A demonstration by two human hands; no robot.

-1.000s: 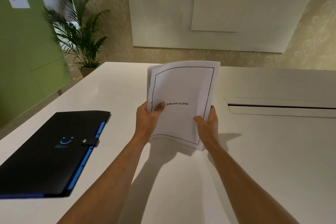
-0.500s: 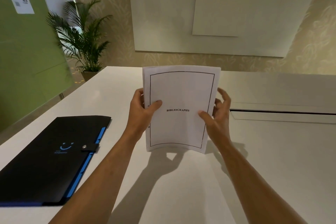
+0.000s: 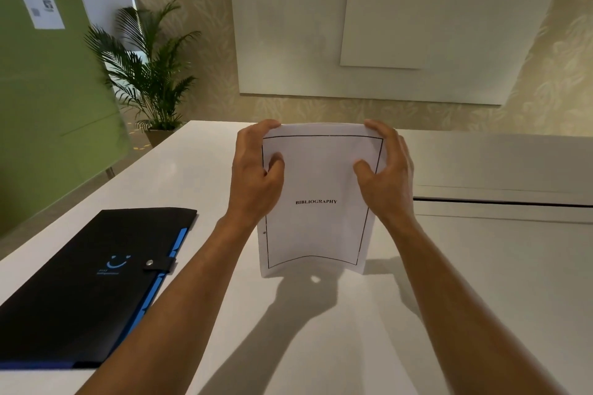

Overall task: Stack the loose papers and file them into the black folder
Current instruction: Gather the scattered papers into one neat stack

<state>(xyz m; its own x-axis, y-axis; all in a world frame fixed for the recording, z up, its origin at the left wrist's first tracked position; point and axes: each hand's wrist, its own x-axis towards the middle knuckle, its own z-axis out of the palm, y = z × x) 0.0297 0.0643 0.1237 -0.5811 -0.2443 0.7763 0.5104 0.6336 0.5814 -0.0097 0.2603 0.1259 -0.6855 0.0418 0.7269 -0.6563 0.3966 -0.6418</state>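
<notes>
A stack of white papers (image 3: pixel 317 228) stands upright on its bottom edge on the white table (image 3: pixel 481 282); the front sheet has a black border and reads BIBLIOGRAPHY. My left hand (image 3: pixel 255 176) grips the stack's upper left side, thumb on the front, fingers over the top corner. My right hand (image 3: pixel 386 175) grips the upper right side the same way. The black folder (image 3: pixel 80 285) lies flat and closed at the table's left, with a blue edge, a snap strap and a blue smile logo.
A long slot with a raised flap (image 3: pixel 500 202) runs across the table to the right of the papers. A potted palm (image 3: pixel 150 74) stands beyond the far left corner. Whiteboards (image 3: pixel 385 32) hang on the back wall, and a green partition (image 3: pixel 48 99) is at left.
Both hands slid up from the stack's lower sides to its top corners. The stack went from tilted and fanned to squared and upright on the table.
</notes>
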